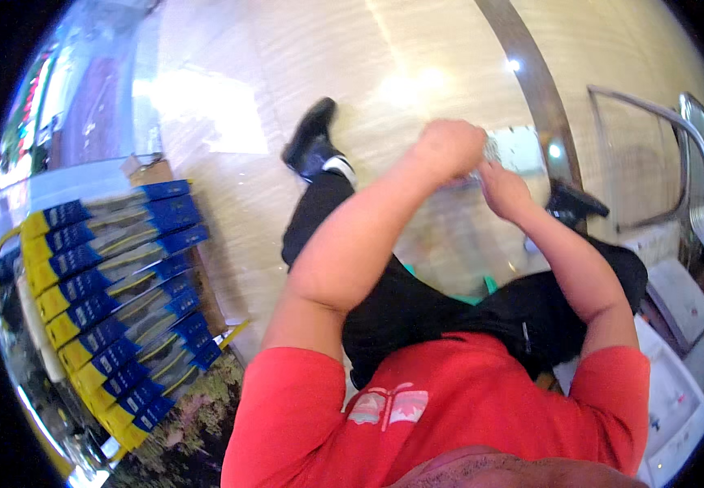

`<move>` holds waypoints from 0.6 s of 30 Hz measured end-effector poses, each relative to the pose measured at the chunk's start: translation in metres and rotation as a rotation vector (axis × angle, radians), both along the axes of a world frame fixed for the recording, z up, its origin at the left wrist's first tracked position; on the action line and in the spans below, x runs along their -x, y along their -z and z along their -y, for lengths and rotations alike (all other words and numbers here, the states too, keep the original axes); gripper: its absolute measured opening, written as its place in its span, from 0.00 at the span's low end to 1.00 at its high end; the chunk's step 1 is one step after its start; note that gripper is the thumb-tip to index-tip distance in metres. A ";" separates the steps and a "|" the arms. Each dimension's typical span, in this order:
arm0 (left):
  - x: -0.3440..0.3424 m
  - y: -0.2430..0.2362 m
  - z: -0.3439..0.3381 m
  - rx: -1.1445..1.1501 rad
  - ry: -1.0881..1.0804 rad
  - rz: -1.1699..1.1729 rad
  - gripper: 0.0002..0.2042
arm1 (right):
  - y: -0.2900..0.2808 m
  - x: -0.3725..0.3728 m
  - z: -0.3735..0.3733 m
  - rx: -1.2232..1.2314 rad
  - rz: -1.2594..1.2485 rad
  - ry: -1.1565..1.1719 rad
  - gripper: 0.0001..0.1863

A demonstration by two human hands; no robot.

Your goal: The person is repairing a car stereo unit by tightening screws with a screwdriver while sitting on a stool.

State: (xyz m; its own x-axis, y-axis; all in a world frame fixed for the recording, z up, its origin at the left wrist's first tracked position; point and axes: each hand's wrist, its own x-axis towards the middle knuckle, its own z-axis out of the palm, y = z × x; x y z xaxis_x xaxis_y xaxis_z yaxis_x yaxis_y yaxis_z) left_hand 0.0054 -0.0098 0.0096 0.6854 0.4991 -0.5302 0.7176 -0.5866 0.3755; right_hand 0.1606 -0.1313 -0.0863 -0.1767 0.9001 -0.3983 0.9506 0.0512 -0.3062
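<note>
My left hand [452, 148] is raised ahead of me over the floor, with its fingers curled in. Close against it on the right is my right hand [505, 190], its fingers pressed together. Between the two sits a small grey-green patterned thing [492, 150], too blurred to name. A pale, light-green flat piece [523, 151] appears just beyond the hands; I cannot tell whether it touches them. Both hands are partly smeared, and what lies inside the fingers is hidden.
At the left stand rows of blue-and-yellow packages [116, 301], with a small cardboard box [149, 171] behind them. Metal-framed chairs [697, 146] are at the right. A white basin-like tray [673, 398] lies at the lower right. My legs spread over shiny beige flooring [417, 49] crossed by a dark strip [531, 65].
</note>
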 end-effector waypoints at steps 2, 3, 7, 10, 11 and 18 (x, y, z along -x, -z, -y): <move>-0.002 0.009 0.001 0.000 0.028 -0.021 0.14 | 0.013 -0.008 0.001 -0.052 -0.039 0.028 0.19; -0.003 0.005 0.001 -0.002 0.039 -0.043 0.14 | 0.014 -0.008 0.003 -0.049 -0.053 0.025 0.18; -0.001 -0.002 0.004 -0.007 0.021 -0.026 0.15 | 0.003 0.000 0.009 -0.079 -0.106 -0.038 0.15; -0.002 -0.001 0.003 -0.004 0.020 -0.016 0.15 | 0.001 0.002 0.010 -0.045 -0.079 -0.071 0.14; -0.004 -0.002 0.003 0.005 0.020 -0.011 0.15 | 0.002 0.000 0.010 -0.023 -0.059 -0.076 0.14; -0.001 0.005 0.003 -0.016 0.034 -0.050 0.14 | 0.012 -0.006 0.002 -0.064 -0.141 0.016 0.16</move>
